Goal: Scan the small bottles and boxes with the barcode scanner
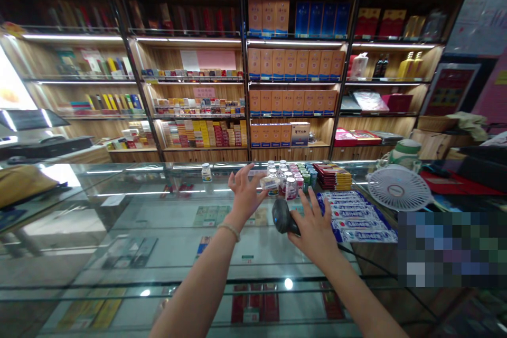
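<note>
- White-capped bottles are the goods in hand; one, the lone bottle point(206, 172), stands upright on the glass counter point(166, 253), well apart from the others, presumably to keep it distinct.
- Green packs point(212, 215) and, nearer the wearer, red boxes point(261, 303) lie inside the counter beneath the glass, seemingly for display. Their contents are not visible.
- Left hand point(246, 193): thumb and forefinger appear closed on the held bottle point(270, 185), which is tilted and located just in front of the bottle cluster. Other fingers are raised clear, likely to leave the label uncovered. Blur prevents any finding on the contents.
- Scanner point(279, 216): its handle sits between thumb and forefinger of the right hand point(315, 227), remaining fingers spread. Firmness of the hold cannot be told. The head projects beyond the hand, which leaves its front unobstructed.
- Bottle cluster point(291, 188): upright, capped, beside tight rows of small coloured containers point(306, 178), apparently grouped by kind. Contents undetermined.
- Red-and-yellow packets point(335, 175) are stacked flat, presumably for stability.
- Blue-and-white packs point(358, 216) lie side by side, printed faces up.
- White fan point(399, 187) stands at the far right of the goods.
</note>
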Tool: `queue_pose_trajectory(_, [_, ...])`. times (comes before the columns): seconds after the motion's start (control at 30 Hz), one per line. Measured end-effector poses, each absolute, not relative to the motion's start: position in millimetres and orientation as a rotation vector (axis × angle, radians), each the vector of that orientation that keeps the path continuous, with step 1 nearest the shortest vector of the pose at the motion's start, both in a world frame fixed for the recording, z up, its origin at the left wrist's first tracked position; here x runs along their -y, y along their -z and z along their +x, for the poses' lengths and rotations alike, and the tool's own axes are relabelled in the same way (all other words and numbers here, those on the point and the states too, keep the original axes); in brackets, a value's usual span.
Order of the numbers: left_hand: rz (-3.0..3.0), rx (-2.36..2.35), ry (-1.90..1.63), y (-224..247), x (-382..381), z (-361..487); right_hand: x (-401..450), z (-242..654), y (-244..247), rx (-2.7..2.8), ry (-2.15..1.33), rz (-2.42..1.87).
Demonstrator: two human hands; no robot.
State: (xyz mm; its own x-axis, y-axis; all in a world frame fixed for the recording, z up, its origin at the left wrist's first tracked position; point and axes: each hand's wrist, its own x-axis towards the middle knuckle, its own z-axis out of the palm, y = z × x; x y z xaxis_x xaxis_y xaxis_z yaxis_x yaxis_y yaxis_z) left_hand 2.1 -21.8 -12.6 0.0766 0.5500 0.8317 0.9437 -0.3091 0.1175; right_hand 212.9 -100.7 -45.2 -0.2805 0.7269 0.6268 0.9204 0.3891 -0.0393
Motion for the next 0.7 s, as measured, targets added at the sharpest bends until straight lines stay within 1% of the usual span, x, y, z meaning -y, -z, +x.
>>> queue_pose_trajectory(0.47, [-1.923, 1.456, 1.151, 14, 21, 1, 106, 223, 40, 2.354, 0.278, -1.409])
queue_pose_trajectory(0.57, [-1.916, 1.449, 1.164, 13, 21, 2, 95, 226, 31, 2.29, 0.316, -1.445])
queue_pose_trajectory(0.7, [-1.916, 1.449, 1.166, 11, 22, 3, 63, 227, 6, 2.055, 0.361, -1.605])
